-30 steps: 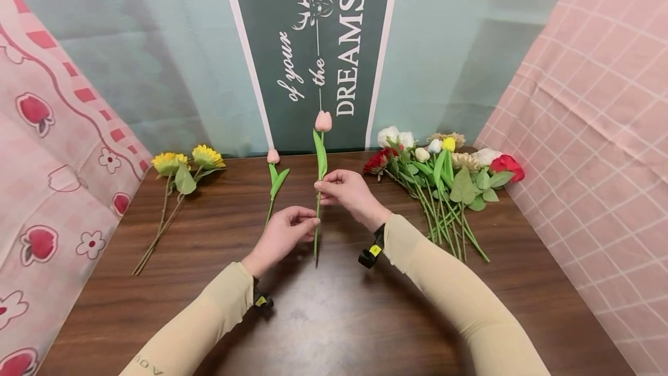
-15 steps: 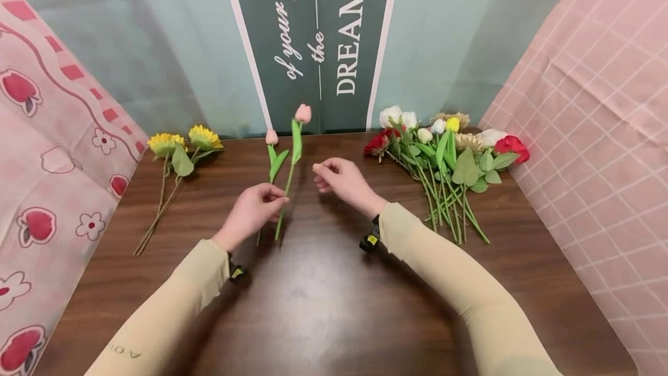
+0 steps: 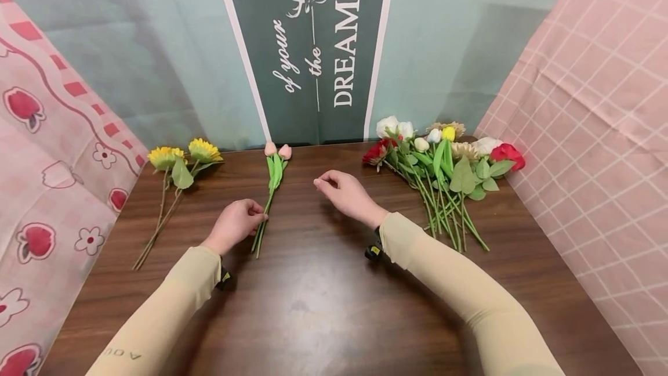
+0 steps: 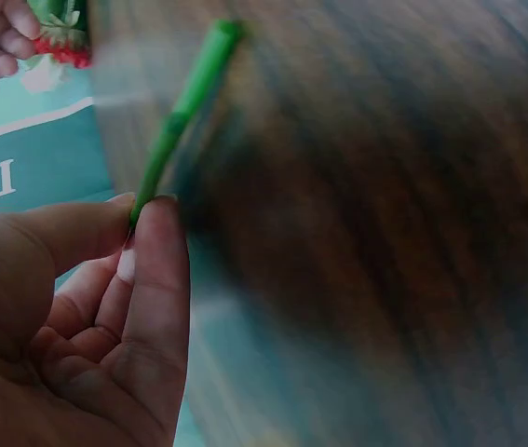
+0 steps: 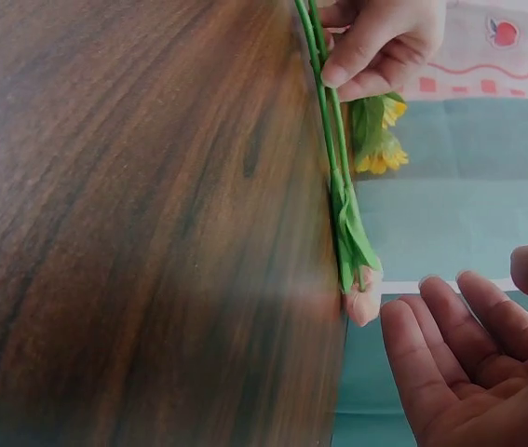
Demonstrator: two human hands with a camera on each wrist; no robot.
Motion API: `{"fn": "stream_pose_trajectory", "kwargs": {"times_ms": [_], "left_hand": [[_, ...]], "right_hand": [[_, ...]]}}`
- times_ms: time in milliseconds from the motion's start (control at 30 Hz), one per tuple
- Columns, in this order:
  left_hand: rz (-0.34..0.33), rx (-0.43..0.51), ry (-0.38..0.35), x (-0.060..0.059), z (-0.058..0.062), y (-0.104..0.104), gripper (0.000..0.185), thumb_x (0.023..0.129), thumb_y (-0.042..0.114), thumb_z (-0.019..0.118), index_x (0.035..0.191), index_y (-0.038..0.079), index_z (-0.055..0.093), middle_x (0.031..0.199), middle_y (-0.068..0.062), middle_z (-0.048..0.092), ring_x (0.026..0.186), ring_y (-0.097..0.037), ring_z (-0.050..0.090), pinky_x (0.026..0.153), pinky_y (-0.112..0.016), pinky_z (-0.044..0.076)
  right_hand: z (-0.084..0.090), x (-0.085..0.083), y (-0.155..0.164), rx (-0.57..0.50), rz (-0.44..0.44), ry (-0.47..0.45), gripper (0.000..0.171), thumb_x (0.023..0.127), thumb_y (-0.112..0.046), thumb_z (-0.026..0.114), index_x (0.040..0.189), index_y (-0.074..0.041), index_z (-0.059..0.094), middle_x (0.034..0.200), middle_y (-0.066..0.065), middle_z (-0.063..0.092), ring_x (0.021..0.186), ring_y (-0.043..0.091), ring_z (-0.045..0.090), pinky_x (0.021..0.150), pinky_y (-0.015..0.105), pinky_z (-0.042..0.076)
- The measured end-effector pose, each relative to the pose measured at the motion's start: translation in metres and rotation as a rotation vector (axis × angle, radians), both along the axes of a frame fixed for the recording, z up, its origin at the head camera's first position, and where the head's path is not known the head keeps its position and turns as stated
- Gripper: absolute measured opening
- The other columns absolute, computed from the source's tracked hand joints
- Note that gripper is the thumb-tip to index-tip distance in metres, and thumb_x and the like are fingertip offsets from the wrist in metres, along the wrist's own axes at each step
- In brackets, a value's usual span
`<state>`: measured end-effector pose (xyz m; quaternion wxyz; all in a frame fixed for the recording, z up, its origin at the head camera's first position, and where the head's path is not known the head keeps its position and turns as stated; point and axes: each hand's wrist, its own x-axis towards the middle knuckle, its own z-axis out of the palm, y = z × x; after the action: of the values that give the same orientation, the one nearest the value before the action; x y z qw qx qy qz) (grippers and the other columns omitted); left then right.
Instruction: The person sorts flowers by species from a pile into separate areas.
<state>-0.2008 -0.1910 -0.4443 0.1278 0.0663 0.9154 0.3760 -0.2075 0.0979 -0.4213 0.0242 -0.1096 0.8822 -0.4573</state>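
Two pink tulips (image 3: 275, 170) lie side by side on the table, their green leaves overlapping. My left hand (image 3: 236, 226) pinches the stem of one tulip near its lower end. In the left wrist view the green stem (image 4: 175, 121) shows between thumb and forefinger, its cut end sticking out. To the right of the tulips, my right hand (image 3: 348, 195) hovers over the table and holds nothing. Its fingers (image 5: 411, 346) are loosely bent in the right wrist view, apart from the thumb.
Two yellow sunflowers (image 3: 184, 158) lie on the left of the brown wooden table (image 3: 313, 306). At the right is a pile of mixed flowers (image 3: 443, 173) with crossing stems. A green cloth (image 3: 443, 45) hangs behind, and pink cloths (image 3: 590, 132) stand at the sides.
My left hand has carried the tulip leftward and down beside the other one. The right hand has let go of its stem and stayed near the middle.
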Motion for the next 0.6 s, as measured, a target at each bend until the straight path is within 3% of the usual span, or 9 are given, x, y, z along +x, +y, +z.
{"fn": "stream_pose_trajectory", "kwargs": {"times_ms": [233, 333, 467, 600], "left_hand": [[-0.003, 0.043, -0.016, -0.002, -0.003, -0.001, 0.022, 0.099, 0.014, 0.067, 0.110, -0.005, 0.065, 0.094, -0.014, 0.071, 0.069, -0.018, 0.067, 0.065, -0.035, 0.061], [-0.014, 0.007, 0.009, -0.003, 0.000, -0.002, 0.027, 0.100, 0.018, 0.066, 0.115, -0.005, 0.063, 0.099, -0.016, 0.070, 0.072, -0.021, 0.068, 0.067, -0.037, 0.060], [-0.051, -0.112, 0.135, -0.002, 0.008, 0.002, 0.041, 0.100, 0.025, 0.067, 0.127, -0.004, 0.061, 0.119, -0.021, 0.065, 0.100, -0.032, 0.067, 0.087, -0.048, 0.056], [-0.134, -0.181, 0.273, 0.003, 0.015, 0.017, 0.060, 0.099, 0.032, 0.069, 0.146, -0.001, 0.051, 0.141, -0.024, 0.052, 0.129, -0.041, 0.051, 0.106, -0.058, 0.043]], "right_hand": [[-0.001, -0.001, 0.008, 0.012, 0.001, 0.018, 0.031, 0.104, -0.041, 0.059, 0.110, -0.014, 0.072, 0.106, 0.010, 0.072, 0.086, 0.019, 0.059, 0.078, 0.038, 0.050], [-0.002, -0.001, 0.012, 0.045, 0.001, 0.024, 0.028, 0.104, -0.041, 0.059, 0.112, -0.017, 0.072, 0.107, 0.003, 0.072, 0.090, 0.017, 0.060, 0.083, 0.037, 0.051], [-0.002, -0.001, 0.022, 0.105, 0.004, 0.042, 0.029, 0.104, -0.041, 0.058, 0.115, -0.018, 0.071, 0.108, -0.004, 0.069, 0.096, 0.016, 0.061, 0.088, 0.037, 0.051], [-0.002, 0.000, 0.038, 0.141, -0.013, 0.069, 0.028, 0.104, -0.039, 0.059, 0.116, -0.017, 0.071, 0.111, -0.001, 0.070, 0.099, 0.018, 0.061, 0.090, 0.040, 0.051]]}}
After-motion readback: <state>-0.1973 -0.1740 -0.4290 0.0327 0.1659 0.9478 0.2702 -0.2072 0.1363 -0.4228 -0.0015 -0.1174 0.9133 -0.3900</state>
